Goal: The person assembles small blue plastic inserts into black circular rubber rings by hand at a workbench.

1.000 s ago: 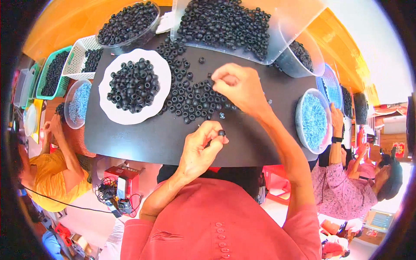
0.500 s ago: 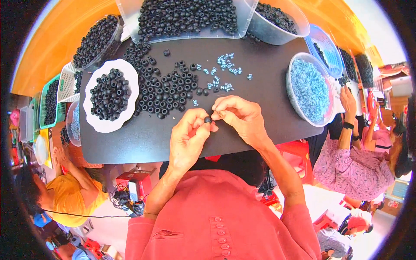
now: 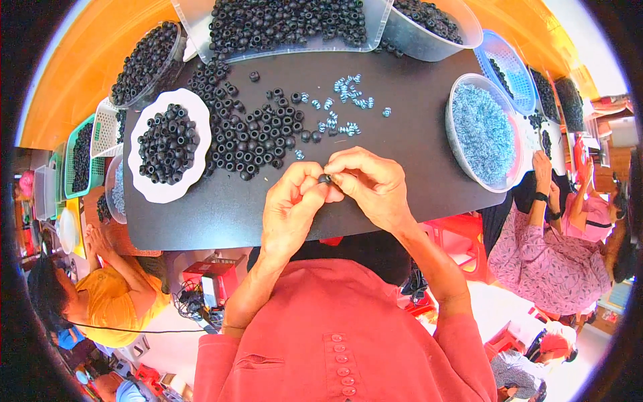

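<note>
In the middle, over the near part of the dark table, my left hand (image 3: 293, 204) pinches a small round black piece (image 3: 325, 179) between thumb and fingertips. My right hand (image 3: 370, 182) meets it from the other side, thumb and index finger pressed together at the piece. Whatever those right fingertips hold is hidden. Just beyond my hands lie loose black pieces with round holes (image 3: 258, 141), spread over the tabletop. Beside them, to the right, are scattered tiny light-blue coiled pieces (image 3: 348, 90) that look like springs; one lies close to my left fingers.
A scalloped white plate (image 3: 155, 192) of black pieces sits at the left. At the right is a round tub (image 3: 462, 164) of light-blue coils. A clear bin (image 3: 288, 48) of black pieces stands at the back. Other people sit at both sides, one in yellow (image 3: 124, 301), one in patterned pink (image 3: 542, 261).
My right fingertips have closed in on the black piece and now touch it, and the piece has turned slightly. The whole view has shifted a little. The loose pieces on the table lie as before.
</note>
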The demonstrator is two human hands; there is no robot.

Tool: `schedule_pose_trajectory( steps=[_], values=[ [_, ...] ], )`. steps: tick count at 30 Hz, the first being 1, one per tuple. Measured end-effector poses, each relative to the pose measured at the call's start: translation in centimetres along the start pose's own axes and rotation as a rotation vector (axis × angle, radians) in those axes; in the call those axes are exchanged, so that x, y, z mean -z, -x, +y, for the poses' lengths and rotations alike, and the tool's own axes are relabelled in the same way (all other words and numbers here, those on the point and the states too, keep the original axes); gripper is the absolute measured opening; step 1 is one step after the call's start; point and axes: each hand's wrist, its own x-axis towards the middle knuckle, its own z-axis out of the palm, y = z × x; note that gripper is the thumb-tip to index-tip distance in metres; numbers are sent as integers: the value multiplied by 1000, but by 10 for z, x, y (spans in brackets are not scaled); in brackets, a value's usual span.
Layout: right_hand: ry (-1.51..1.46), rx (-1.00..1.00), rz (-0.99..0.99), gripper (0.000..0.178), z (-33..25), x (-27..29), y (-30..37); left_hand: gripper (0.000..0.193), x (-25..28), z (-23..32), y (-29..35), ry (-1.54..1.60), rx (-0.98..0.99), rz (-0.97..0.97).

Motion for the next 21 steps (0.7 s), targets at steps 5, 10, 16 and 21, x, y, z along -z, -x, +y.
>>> schedule_pose_trajectory(
  steps=[5, 10, 16, 21],
  values=[
    [0, 7, 32, 15, 6, 1, 3, 12, -6, 1, 3, -145, -10, 9],
    [-173, 37, 333, 12, 0, 9, 5, 11, 5, -5, -3, 125, -46, 58],
    [482, 86, 189, 13, 3, 33, -17, 11, 7, -3, -1, 156, -40, 31],
    [647, 164, 24, 20, -9, 24, -32, 11, 14, -2, 8, 204, -35, 51]
  ],
)
